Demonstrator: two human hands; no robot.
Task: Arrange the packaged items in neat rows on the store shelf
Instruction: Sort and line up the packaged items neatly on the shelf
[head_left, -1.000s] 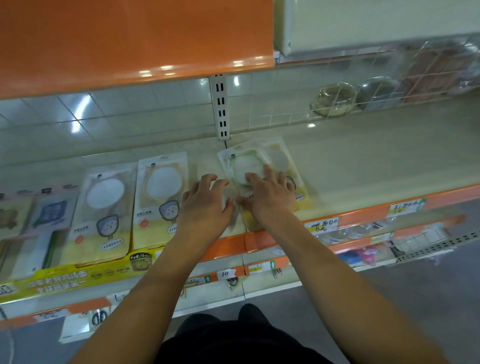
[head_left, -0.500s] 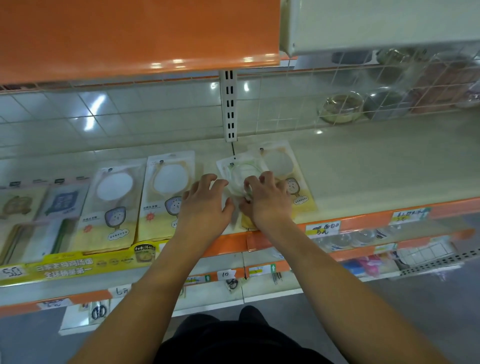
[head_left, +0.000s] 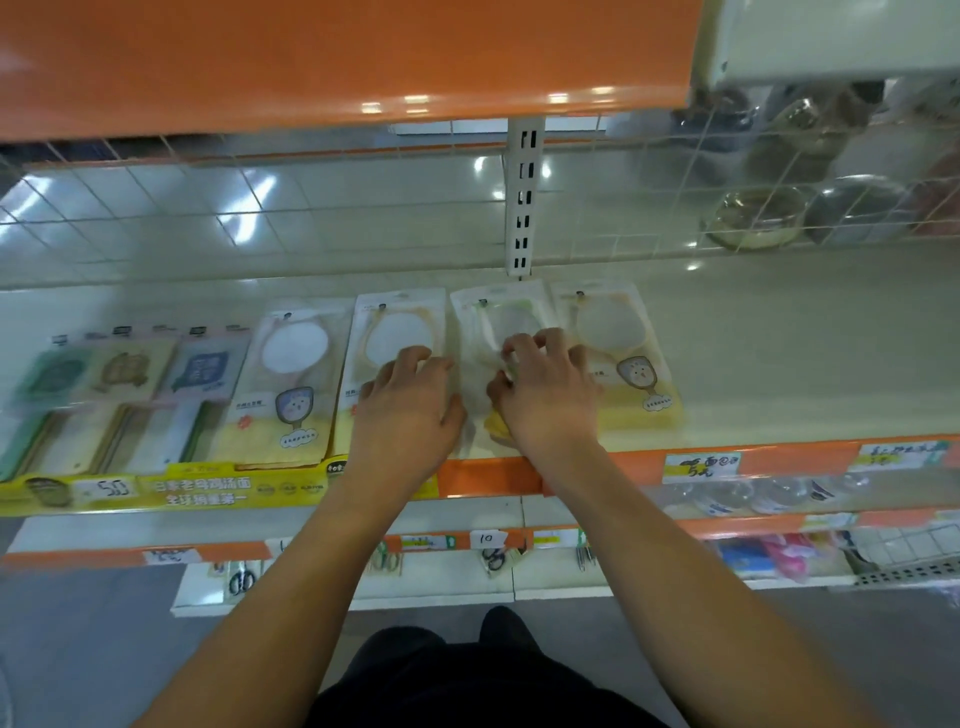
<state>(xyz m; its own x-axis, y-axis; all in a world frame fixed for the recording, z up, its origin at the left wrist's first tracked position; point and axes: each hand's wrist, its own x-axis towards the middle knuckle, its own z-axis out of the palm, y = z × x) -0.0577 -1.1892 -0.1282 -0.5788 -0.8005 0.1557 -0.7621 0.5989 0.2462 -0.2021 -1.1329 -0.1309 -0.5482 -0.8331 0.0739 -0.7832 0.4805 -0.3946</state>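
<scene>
With your left hand (head_left: 410, 410) flat on the neighbouring packet (head_left: 397, 332), let your right hand (head_left: 545, 400), fingers curled and pinching the green-rimmed packet (head_left: 498, 312) (mid-shelf, near the front edge), square it parallel to both neighbours before releasing.

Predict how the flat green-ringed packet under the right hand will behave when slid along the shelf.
The green-ringed packet looks thin and glossy, so it probably slides easily and feels light. Lying flat, it shouldn't tip. The right hand may buckle its floppy film.
</scene>
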